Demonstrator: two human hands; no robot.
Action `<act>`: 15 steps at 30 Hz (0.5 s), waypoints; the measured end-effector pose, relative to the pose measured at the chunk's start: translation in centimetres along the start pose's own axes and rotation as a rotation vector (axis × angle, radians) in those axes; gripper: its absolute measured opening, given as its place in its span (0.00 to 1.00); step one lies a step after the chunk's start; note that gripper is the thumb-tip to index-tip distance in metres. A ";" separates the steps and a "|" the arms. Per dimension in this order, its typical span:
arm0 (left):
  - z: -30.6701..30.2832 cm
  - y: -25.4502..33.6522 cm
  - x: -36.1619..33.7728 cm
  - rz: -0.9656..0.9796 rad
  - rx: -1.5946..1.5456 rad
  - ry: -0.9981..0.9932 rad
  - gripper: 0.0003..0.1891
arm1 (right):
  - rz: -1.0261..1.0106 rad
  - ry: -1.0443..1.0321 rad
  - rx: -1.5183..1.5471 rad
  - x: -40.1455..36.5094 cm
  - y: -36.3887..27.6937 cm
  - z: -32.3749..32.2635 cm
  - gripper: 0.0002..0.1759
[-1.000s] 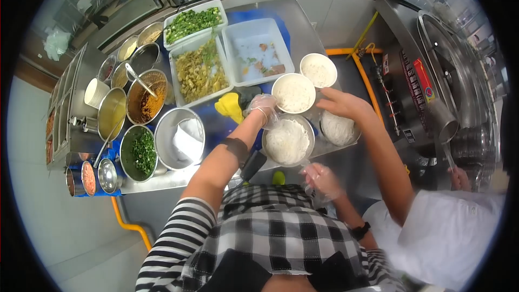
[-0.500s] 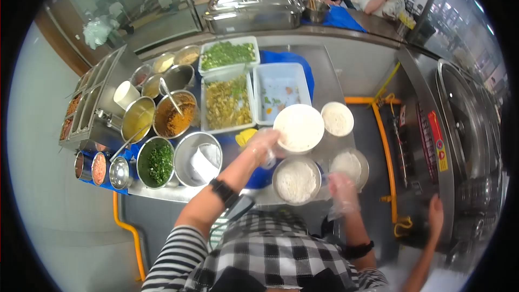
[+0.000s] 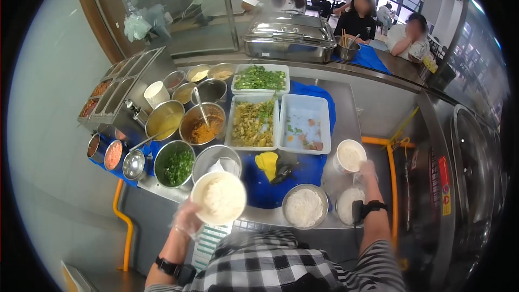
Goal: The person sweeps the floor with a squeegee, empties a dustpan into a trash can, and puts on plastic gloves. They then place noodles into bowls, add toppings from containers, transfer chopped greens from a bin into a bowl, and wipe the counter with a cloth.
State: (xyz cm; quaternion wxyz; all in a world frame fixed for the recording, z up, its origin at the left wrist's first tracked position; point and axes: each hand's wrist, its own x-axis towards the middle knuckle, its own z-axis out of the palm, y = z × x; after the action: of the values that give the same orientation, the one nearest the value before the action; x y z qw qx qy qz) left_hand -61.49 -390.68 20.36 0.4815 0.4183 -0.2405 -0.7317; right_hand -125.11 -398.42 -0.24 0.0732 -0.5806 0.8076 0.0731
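My gloved left hand grips the left rim of a white tub holding pale food, raised over the counter's front edge. My gloved right hand is at the lower right side of a smaller white tub with similar contents, its fingers closed around that side. Below the right wrist a bowl of white food is partly covered by the arm. Between my arms stands a metal bowl of white noodle-like food. Behind the left tub is a steel bowl with a white item in it.
Steel pots of chopped greens, brown sauce and yellow liquid stand left. Plastic trays lie at centre back, near a yellow cloth. A chafing dish and several people are beyond the counter.
My left hand has moved left and nearer with the large tub. My right hand has gone from the lower right bowl up to the small tub. The view has shifted.
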 end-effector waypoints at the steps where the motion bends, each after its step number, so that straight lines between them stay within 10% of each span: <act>1: -1.3 -0.2 -1.2 0.017 -0.036 0.059 0.33 | -0.006 0.000 -0.005 -0.4 0.2 0.4 0.17; 3: -2.5 -0.7 -3.2 0.033 -0.072 0.121 0.33 | 0.133 0.173 0.429 -1.1 0.4 0.6 0.14; 9: -4.9 -3.1 -5.4 0.125 -0.229 0.354 0.35 | -0.303 -0.043 -0.208 -3.5 -1.8 -4.0 0.16; 15: -3.3 -3.9 -5.2 0.214 -0.281 0.359 0.33 | -0.293 0.024 0.082 -2.2 -4.0 -2.2 0.20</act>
State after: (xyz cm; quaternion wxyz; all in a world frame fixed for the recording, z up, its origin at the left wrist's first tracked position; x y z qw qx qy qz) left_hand -59.71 -384.19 17.57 0.6446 0.4428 -0.0900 -0.6166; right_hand -120.71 -398.08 2.26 0.0970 -0.6897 0.7173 0.0218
